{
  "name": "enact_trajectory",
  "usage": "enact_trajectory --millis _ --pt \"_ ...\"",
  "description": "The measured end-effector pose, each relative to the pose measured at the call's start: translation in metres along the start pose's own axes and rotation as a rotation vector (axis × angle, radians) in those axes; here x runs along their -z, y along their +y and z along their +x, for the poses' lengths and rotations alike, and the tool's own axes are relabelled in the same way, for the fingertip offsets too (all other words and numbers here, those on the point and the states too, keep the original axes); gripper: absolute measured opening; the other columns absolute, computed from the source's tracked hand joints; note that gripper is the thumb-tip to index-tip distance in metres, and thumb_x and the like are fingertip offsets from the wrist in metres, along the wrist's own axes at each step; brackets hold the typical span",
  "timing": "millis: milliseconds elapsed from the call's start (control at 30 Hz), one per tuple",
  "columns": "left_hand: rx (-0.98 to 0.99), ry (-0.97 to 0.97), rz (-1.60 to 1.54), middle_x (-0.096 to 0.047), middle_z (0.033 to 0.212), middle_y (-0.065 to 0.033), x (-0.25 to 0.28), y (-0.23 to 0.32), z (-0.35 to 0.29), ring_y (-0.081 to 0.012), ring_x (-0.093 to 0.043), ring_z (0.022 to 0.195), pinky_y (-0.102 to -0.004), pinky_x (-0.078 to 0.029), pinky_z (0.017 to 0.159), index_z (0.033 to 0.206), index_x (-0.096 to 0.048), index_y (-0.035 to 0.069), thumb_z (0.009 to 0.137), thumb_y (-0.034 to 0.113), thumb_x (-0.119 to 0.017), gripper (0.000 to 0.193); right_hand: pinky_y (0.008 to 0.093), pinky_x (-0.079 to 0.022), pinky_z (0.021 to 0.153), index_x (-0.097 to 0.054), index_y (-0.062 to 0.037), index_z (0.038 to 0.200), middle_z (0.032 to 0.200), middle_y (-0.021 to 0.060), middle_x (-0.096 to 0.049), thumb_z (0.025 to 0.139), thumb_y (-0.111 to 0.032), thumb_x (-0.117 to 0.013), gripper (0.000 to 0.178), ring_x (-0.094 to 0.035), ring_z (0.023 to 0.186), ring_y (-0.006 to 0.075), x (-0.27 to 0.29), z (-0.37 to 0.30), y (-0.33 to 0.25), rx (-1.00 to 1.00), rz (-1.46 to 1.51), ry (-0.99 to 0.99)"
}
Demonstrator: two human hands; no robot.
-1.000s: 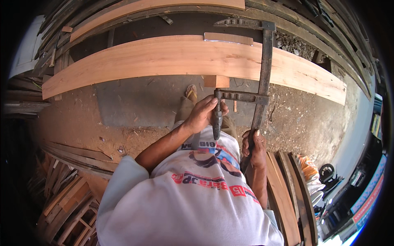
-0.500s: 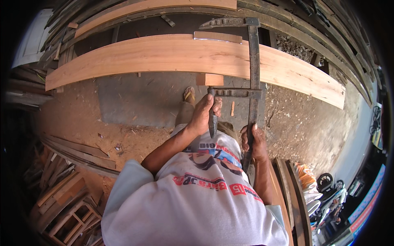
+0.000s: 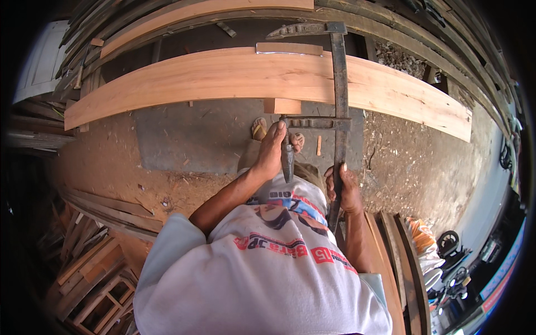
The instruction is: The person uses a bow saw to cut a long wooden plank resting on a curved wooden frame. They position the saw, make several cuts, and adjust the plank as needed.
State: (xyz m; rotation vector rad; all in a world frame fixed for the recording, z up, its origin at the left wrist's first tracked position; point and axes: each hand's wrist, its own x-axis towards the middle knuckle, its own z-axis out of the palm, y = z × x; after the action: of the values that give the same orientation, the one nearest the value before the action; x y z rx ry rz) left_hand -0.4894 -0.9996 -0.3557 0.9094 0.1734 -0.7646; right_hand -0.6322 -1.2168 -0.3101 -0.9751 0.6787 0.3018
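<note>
A long metal bar clamp point(image 3: 340, 84) lies across the pale wooden plank point(image 3: 184, 78), its bar pointing away from me. Its fixed jaw point(image 3: 301, 30) is beyond the plank's far edge, past a thin wood strip point(image 3: 290, 49) there. The sliding jaw point(image 3: 321, 123) sits on the near side, beside a small wood block point(image 3: 283, 106) at the near edge; I cannot tell whether they touch. My left hand point(image 3: 271, 155) is closed round the clamp's screw, just above its tapered handle point(image 3: 288, 164). My right hand point(image 3: 348, 190) grips the lower end of the bar.
Long boards point(image 3: 391, 33) are stacked beyond the plank. More timber point(image 3: 109, 209) and a wooden frame point(image 3: 106, 304) lie at lower left. Boards point(image 3: 399, 262) and an orange-and-white sack point(image 3: 422, 240) are at lower right. My sandalled feet point(image 3: 259, 128) stand on the dark floor sheet point(image 3: 173, 142).
The clamp and both hands appear slightly farther left and up in the picture, as the view shifts a little. The left fingers have changed position on the screw. Both hands keep their hold.
</note>
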Motion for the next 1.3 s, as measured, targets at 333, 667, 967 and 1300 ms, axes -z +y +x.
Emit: enact_trajectory --millis 333,667,967,1300 --pt "0.195 -0.061 0.012 -0.065 0.094 -0.0081 -0.007 0.023 -0.012 -0.0172 -0.061 0.083 -0.0317 -0.051 0.083 0.11 -0.063 0.003 0.109 0.05 -0.049 0.049 0.0242 -0.036 0.04 -0.063 0.0034 0.098 0.062 0.0058 -0.056 0.11 -0.048 -0.044 0.056 -0.047 0.042 0.0114 -0.001 0.002 0.003 -0.002 0.05 -0.012" --pt "0.044 0.096 0.341 -0.068 0.085 -0.0072 0.002 -0.001 -0.006 -0.0148 -0.064 0.082 -0.0298 -0.05 0.073 0.109 -0.066 0.004 0.102 0.055 -0.061 0.052 0.0266 -0.038 0.039 -0.062 0.006 0.101 0.061 0.0056 -0.055 0.108 -0.054 -0.044 0.063 -0.047 0.04 0.0138 0.007 0.012 0.011 -0.04 0.008 -0.015" --pt "0.259 -0.173 -0.152 -0.07 0.112 -0.0134 0.019 -0.011 -0.005 -0.021 -0.066 0.102 -0.0358 -0.049 0.1 0.126 -0.06 -0.001 0.106 0.042 -0.058 0.048 0.0248 -0.04 0.043 -0.064 0.0037 0.098 0.063 0.0063 -0.058 0.109 -0.05 -0.047 0.057 -0.051 0.045 0.0124 0.008 0.013 0.011 -0.028 -0.015 -0.008" --pt "0.256 -0.05 0.899 -0.067 0.114 -0.0093 0.016 0.013 -0.01 -0.0183 -0.064 0.104 -0.0362 -0.052 0.096 0.123 -0.064 0.003 0.101 0.033 -0.067 0.037 0.0249 -0.04 0.042 -0.065 0.0032 0.097 0.062 0.0057 -0.058 0.108 -0.052 -0.047 0.059 -0.051 0.044 0.0126 0.011 0.016 0.009 -0.04 -0.038 -0.008"
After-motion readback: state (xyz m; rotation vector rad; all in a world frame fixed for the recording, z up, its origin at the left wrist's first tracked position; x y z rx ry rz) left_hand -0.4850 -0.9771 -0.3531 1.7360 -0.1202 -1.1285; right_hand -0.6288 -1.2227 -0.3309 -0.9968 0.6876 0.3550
